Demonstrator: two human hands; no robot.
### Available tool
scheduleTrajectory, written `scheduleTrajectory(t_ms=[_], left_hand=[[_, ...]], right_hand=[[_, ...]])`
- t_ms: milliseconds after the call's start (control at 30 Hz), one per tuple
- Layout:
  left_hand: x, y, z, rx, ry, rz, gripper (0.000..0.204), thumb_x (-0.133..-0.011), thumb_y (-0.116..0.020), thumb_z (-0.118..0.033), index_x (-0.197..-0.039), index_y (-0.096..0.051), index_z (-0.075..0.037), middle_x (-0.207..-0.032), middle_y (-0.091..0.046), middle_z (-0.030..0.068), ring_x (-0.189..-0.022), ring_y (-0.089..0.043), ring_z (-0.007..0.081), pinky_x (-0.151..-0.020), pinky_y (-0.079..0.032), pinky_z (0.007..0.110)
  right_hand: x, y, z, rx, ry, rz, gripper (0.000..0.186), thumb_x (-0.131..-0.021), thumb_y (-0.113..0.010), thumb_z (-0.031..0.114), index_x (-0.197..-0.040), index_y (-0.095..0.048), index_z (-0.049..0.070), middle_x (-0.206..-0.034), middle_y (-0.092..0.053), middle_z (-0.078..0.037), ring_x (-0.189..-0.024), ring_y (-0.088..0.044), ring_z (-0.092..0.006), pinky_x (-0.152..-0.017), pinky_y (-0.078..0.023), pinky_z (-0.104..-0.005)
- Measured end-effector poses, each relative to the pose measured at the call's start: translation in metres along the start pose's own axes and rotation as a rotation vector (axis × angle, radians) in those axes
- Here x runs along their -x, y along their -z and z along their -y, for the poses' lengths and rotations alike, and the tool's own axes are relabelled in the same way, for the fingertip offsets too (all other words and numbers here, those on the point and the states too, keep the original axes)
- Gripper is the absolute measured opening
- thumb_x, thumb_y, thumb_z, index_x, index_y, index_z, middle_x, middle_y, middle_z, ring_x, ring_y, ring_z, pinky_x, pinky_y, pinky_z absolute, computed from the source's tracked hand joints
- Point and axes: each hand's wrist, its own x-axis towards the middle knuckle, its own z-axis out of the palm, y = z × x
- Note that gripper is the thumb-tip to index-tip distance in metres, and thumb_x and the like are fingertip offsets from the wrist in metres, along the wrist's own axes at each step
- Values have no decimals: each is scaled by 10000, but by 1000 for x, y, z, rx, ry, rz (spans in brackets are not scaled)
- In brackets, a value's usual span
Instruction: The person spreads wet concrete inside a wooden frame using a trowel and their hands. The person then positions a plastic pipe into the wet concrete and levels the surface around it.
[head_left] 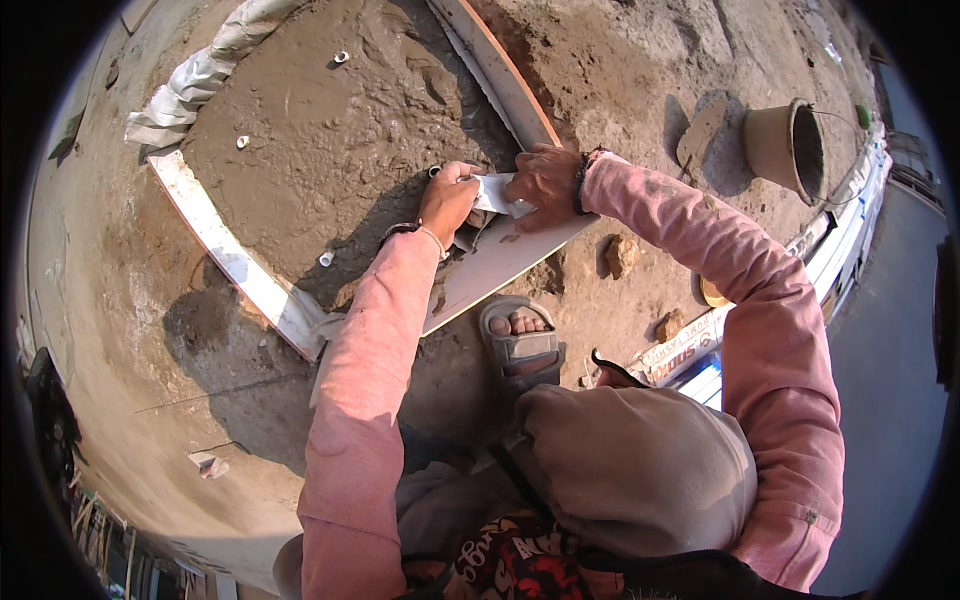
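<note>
Wet grey concrete (330, 130) fills a shallow form made of white-faced boards, with one along the left (222, 245), one along the near side (512, 262) and one on the right (508, 72). At the form's near right corner, a white strip (496, 194) of sheet material stretches between my hands. My left hand (447, 208) pinches its left end over the concrete. My right hand (545, 186) is closed on its right end, against the corner of the boards. Dark material shows beneath the strip. Short white pipe stubs (341, 57) stick out of the concrete, one right beside my left fingertips.
A crumpled white sheet (205, 80) lines the far left edge. On the right a brown bucket (778, 150) lies tipped on the dirt, near a stone (620, 256). My sandalled foot (522, 340) is close to the near board. Long white wrapped lengths (850, 240) lie farther right.
</note>
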Motion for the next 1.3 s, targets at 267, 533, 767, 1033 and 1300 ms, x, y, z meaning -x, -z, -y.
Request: scheduleTrajectory(t_ms=[267,533,767,1033,1300], left_hand=[[12,-6,-13,3,43,29,270,-828,-516,-160,-1068,-562,-47,-898,-637,75,-740,-618,150,-626,-504,301],[20,-21,-2,-718,-192,206,545,-722,-582,-219,-1237,-489,-64,-1126,-598,220,-1026,-584,345,-880,-442,384],[24,-32,-11,-690,-248,290,566,-747,-542,-209,-1288,-467,-56,-1146,-581,249,-1071,-556,379,-898,-437,414],[10,-35,6,-791,-166,448,402,-803,-466,-208,-1162,-562,-56,-1080,-607,249,-1011,-578,392,-871,-437,441],[-11,-42,20,-1154,-447,628,318,-827,-476,-194,-1053,-606,-11,-1159,-563,259,-1060,-561,383,-879,-444,432]], right_hand=[[-10,10,1,72,-411,124,202,-812,-523,191,-859,-666,57,-834,-672,-159,-847,-655,-330,-758,-526,-420],[23,-5,-6,-37,-378,24,219,-806,-571,219,-979,-597,86,-909,-650,-150,-863,-647,-339,-730,-524,-438],[32,-42,-38,-45,-467,-2,223,-818,-574,283,-980,-596,132,-936,-625,-136,-811,-646,-338,-679,-524,-433],[27,-22,-17,206,-244,-108,142,-843,-522,225,-894,-601,120,-891,-558,-96,-774,-629,-299,-669,-513,-418],[10,-9,-23,449,53,-266,150,-780,-555,242,-886,-600,146,-845,-546,-66,-792,-598,-223,-747,-491,-358]])
